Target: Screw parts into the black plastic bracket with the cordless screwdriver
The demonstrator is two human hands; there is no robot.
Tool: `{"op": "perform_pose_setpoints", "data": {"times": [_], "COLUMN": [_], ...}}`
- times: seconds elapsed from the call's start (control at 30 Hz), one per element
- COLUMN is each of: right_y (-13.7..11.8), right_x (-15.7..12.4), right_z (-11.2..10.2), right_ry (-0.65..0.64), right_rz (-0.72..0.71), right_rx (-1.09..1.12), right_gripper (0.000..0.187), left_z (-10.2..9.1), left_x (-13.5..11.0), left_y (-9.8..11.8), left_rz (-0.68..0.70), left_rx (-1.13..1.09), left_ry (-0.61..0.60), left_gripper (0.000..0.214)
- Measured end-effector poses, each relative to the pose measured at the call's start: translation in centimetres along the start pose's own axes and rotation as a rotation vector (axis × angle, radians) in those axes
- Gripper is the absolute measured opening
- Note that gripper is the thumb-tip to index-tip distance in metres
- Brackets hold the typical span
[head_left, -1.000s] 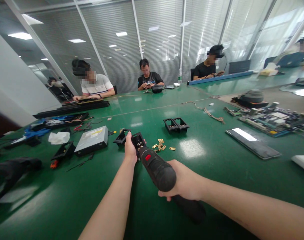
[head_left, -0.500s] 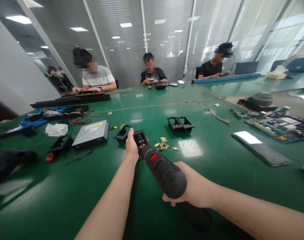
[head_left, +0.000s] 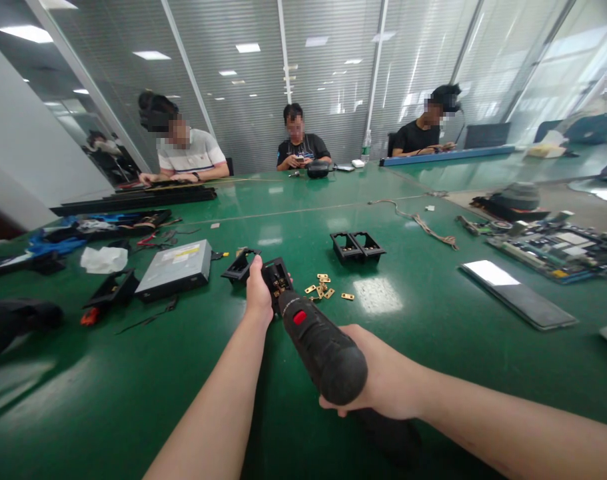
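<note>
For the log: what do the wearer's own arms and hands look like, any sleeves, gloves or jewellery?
The left forearm and right forearm are bare to the frame edge; no sleeves show. The left hand and right hand wear no gloves, and no watch, wristband or ring is visible. No markings either.

Room is taken up by a long glossy green bench point(head_left: 108, 400); lights are reflected in it. Far side is closed off by glass partitions point(head_left: 223, 127) hung with grey blinds point(head_left: 333, 87). White wall point(head_left: 28, 160) is seen left. Lighting is given by rectangular ceiling panels point(head_left: 18, 33); daylight is admitted at right.
</note>
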State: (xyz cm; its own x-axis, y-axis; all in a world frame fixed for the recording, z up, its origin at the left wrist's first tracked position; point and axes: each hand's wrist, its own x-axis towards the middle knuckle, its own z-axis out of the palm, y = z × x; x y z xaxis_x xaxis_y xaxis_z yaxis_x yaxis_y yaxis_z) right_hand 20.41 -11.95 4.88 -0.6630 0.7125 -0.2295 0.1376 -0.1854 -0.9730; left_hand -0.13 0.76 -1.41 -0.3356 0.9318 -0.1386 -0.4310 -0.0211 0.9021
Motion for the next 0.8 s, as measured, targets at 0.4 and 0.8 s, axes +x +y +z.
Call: {"op": "perform_pose_setpoints", "data": {"times": [0.4, 0.8], "right_y": [-0.15, -0.14], "right_x": [0.01, 0.00], "right_z": [0.02, -0.16], "right_ry": [0.016, 0.002], "right_rz": [-0.006, -0.036], "right_rx": [-0.040, -0.088], "right_gripper": [0.032, 0.031], "left_z": [0.04, 0.11], "left_x": [-0.10, -0.15], "left_y": [0.11, 0.20], "left_rz": [-0.009, -0.007], "left_rx": [0.012, 0.013], "left_ry": [-0.003, -0.002], "left_gripper": [0.052, 0.052]}}
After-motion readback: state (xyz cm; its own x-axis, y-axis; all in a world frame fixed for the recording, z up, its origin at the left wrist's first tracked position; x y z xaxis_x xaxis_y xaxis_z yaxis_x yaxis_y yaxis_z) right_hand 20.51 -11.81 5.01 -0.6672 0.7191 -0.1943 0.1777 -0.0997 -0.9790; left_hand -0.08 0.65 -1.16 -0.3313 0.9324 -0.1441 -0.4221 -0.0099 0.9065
